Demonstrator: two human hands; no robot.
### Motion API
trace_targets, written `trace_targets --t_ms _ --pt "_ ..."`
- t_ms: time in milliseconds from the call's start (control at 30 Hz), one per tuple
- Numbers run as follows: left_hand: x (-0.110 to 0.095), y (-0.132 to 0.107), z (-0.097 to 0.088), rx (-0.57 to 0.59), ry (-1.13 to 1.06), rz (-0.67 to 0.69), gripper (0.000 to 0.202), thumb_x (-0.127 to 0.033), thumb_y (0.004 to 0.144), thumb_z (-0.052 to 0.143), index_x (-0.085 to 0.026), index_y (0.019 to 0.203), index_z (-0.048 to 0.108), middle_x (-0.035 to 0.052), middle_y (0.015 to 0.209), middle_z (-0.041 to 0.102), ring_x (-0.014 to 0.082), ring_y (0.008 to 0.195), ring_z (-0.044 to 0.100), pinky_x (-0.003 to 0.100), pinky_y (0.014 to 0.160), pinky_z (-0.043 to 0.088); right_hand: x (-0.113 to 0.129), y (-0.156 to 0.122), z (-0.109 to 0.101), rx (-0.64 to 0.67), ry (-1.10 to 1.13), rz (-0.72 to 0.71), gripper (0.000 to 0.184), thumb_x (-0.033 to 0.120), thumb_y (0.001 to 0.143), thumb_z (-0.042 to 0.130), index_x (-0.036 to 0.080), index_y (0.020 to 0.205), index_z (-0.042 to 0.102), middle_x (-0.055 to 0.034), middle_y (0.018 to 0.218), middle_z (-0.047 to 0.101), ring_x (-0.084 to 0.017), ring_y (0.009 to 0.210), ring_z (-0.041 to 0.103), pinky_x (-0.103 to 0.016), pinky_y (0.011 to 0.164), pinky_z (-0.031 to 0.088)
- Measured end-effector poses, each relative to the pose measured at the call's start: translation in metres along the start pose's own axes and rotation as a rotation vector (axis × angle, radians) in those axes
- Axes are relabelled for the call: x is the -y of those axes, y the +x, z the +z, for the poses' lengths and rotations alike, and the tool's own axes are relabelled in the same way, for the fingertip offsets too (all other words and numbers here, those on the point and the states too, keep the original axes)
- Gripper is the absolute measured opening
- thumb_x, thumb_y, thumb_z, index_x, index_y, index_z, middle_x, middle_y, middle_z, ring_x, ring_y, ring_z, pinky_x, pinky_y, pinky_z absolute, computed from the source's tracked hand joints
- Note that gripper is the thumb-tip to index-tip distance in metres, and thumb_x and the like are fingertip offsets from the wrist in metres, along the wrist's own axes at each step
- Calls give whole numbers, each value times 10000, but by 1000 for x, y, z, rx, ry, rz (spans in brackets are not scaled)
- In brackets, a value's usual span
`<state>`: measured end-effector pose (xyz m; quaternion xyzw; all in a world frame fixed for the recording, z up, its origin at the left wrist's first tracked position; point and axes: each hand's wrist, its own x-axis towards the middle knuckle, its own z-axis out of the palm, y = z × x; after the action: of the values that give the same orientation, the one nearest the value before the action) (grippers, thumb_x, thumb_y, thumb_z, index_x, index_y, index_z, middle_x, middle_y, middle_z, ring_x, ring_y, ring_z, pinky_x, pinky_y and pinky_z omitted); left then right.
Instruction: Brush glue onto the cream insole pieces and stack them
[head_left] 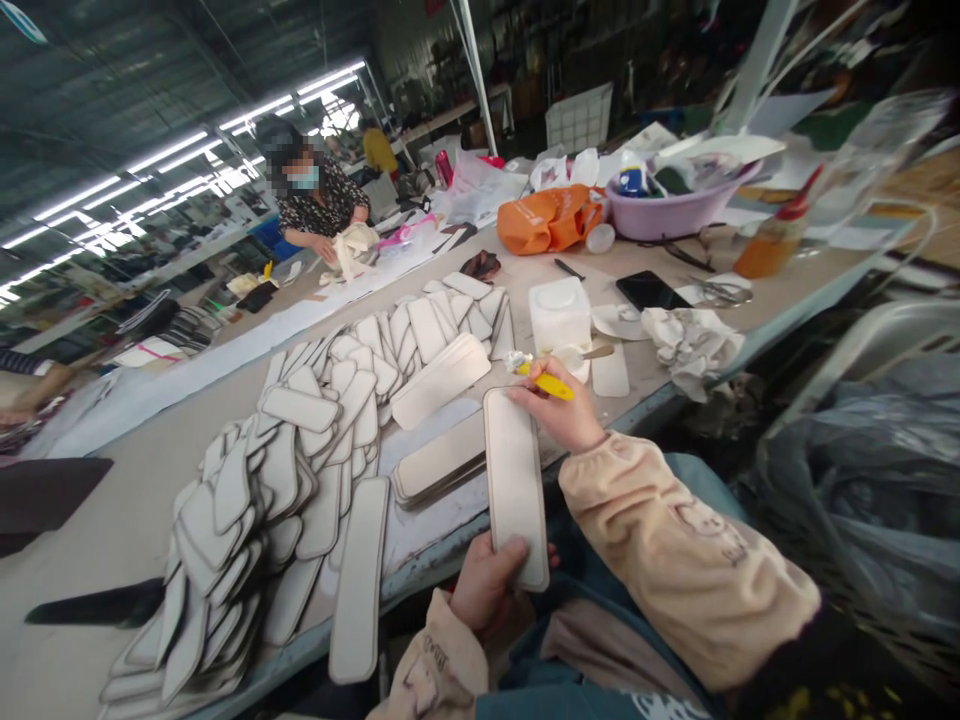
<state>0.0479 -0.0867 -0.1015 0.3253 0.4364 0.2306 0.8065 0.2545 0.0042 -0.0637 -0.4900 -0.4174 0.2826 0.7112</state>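
My left hand (491, 580) is closed on the lower end of a long cream panel (516, 480) with rounded corners and a darker stitched-looking rim, its thumb flat on the face. My right hand (564, 410) grips a small yellow-handled brush (553, 385) whose tip is covered with white stuff. Its fingertips are at the panel's upper end. Just beyond stands a white square tub (561, 312), with a wooden-handled spatula (596, 352) by its front. Left of the held panel lies a stack of similar panels (442, 460), and another panel (360, 580) juts over the table edge.
A large heap of cream pieces (300, 450) spreads over the table's left. Crumpled paper (690, 345), a phone (651, 291), an orange bag (547, 220), a purple basin (682, 205) and a red-tipped bottle (772, 240) lie farther back. A co-worker (319, 200) handles cloth across the table.
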Motion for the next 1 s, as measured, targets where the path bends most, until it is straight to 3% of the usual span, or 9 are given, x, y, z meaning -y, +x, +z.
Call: trace_targets --t_ms 167,400,500,600,733,867,933,1000 --pt "2 -3 1 -34 17 23 456 -412 623 792 -66 877 641 151 744 702 240 655 673 283 555 495 4 -3 2 10 -32 2 264 309 717 695 236 831 468 47 742 579 -129 666 560 -256 656 454" --pt "1 -7 -2 8 -23 29 486 -450 628 778 -85 901 611 143 747 690 225 612 657 283 537 479 6 -6 9 -17 -83 1 278 332 704 717 232 814 483 27 752 606 -148 685 592 -276 670 476" --pt "-7 -12 -10 67 -26 105 510 -476 644 762 -100 957 616 125 778 681 200 634 637 261 535 462 7 -7 11 -35 -132 -12 289 356 703 730 229 810 494 9 779 630 -166 731 618 -298 707 494" --pt "-28 -18 -24 12 55 203 481 -471 703 720 -108 1008 635 98 831 671 142 639 591 222 538 438 7 -9 12 -5 -188 -62 287 370 716 729 228 846 516 -15 838 650 -182 791 634 -317 752 506" --pt "-89 -20 -62 -183 169 264 499 -468 731 690 -134 1092 604 26 687 637 106 519 532 204 467 403 6 -11 14 49 -99 -39 261 388 782 678 230 883 497 -63 966 694 -220 946 654 -379 862 500" --pt "-191 -3 -114 -429 368 483 532 -461 718 676 -127 1120 581 70 799 676 156 603 600 265 535 485 4 -10 17 -24 -15 52 260 432 821 631 220 889 499 -75 923 716 -222 856 681 -381 783 540" --pt "-243 8 -138 -664 586 621 486 -488 749 607 -124 1071 614 95 854 681 195 696 633 317 611 525 3 -11 18 -4 -2 61 262 441 830 618 210 890 511 -71 891 716 -209 803 681 -363 741 548" --pt "-279 16 -156 -782 641 668 472 -465 739 621 -138 1080 614 114 979 668 231 841 635 365 714 531 3 -12 17 32 -3 53 256 442 850 592 204 921 528 -58 852 708 -184 739 666 -334 697 543"
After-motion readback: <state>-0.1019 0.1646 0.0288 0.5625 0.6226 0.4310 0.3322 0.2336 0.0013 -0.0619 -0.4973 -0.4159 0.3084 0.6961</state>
